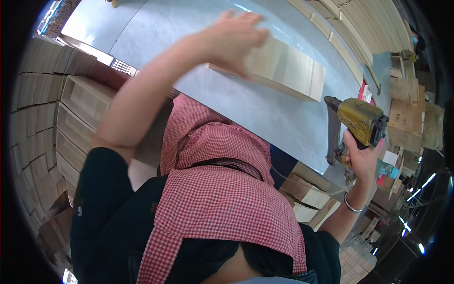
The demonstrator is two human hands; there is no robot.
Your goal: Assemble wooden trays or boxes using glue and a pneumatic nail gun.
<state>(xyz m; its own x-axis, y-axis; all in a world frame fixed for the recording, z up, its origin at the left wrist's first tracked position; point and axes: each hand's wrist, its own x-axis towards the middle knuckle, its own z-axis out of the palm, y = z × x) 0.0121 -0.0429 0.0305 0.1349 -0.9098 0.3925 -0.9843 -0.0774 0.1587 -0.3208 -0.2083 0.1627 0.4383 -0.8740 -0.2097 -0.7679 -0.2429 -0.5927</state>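
My right hand [360, 158] is wrapped round the handle of a yellow and black nail gun [362, 118], held at the right edge of the table with its nose toward the wooden box. A long pale wooden box [288, 66] lies on the grey tabletop in front of me. Over its left end my left hand [234, 40] is raised, slightly blurred, fingers spread, and nothing shows in it. Whether its lower edge touches the wood, I cannot tell. The hand hides the left part of the box.
The grey table [198, 90] spans the space before me. Long wooden strips [364, 28] are stacked at the far right. Wooden boxes [87, 99] are piled on the left, and cardboard cartons [402, 104] stand beyond the right edge. A thin hose [331, 191] hangs below the nail gun.
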